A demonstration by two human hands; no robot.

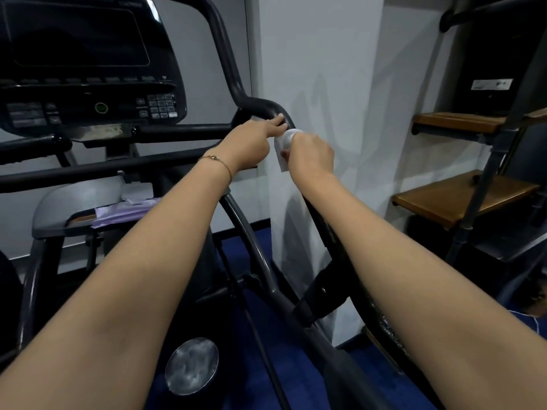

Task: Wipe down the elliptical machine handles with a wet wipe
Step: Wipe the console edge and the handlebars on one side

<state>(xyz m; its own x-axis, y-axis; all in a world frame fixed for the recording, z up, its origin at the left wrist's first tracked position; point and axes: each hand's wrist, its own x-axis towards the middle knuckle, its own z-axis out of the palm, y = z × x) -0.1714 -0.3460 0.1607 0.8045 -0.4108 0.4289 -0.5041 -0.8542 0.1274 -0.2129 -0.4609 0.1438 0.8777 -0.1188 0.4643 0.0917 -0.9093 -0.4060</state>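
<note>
The right hand has its fingers curled round the white wipe, which is wrapped about the black handle just below its upper bend, with one end of the wipe hanging loose under the thumb. The left hand lies just beside it, fingers stretched nearly straight and their tips resting on the handle at the bend, holding nothing. Left of both hands stands the console, and a purple packet lies on the grey tray below it.
</note>
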